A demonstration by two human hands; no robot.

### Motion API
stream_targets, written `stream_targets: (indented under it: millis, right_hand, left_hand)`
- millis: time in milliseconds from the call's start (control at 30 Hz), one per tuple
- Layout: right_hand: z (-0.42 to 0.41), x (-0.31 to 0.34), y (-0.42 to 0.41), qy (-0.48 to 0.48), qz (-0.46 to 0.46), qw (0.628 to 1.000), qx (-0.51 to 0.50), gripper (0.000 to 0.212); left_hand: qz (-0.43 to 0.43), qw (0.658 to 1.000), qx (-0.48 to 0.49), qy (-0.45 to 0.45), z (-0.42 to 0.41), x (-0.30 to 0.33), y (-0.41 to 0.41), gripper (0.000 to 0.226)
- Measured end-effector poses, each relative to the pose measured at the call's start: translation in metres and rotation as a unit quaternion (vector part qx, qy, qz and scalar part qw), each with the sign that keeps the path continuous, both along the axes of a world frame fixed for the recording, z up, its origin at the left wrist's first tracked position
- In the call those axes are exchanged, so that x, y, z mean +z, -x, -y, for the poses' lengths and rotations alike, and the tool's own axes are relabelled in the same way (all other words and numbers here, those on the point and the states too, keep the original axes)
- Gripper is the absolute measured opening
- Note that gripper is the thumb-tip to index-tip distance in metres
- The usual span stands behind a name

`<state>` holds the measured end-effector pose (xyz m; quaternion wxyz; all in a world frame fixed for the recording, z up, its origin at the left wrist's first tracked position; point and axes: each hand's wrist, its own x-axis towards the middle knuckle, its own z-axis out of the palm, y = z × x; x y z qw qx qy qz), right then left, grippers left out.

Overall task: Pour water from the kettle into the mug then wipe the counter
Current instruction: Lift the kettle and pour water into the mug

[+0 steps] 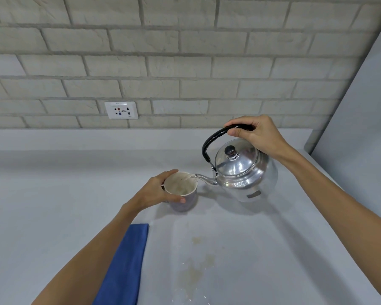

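A shiny steel kettle (pixel 244 172) with a black handle hangs tilted to the left above the grey counter (pixel 53 205). My right hand (pixel 255 133) grips the top of its handle. Its spout reaches the rim of a pale mug (pixel 182 192), and a thin stream of water runs into it. My left hand (pixel 156 191) wraps around the mug's left side and holds it on the counter. A folded blue cloth (pixel 125 265) lies on the counter near me, partly under my left forearm.
A brownish stain with small white specks (pixel 194 274) marks the counter in front of the mug. A white wall socket (pixel 121 110) sits in the brick wall behind. A grey side wall (pixel 365 119) closes off the right.
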<state>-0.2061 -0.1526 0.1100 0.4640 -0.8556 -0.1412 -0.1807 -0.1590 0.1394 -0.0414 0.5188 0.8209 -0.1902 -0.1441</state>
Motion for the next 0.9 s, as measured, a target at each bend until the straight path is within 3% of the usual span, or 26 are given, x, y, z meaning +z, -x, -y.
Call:
stream_targets:
  millis: [900]
  right_hand:
    - [0.003,0.019,-0.002,0.040,-0.003,0.999,-0.004,0.019]
  left_hand:
    - [0.016,1.000,0.019,0.006,0.002,-0.006,0.001,0.098]
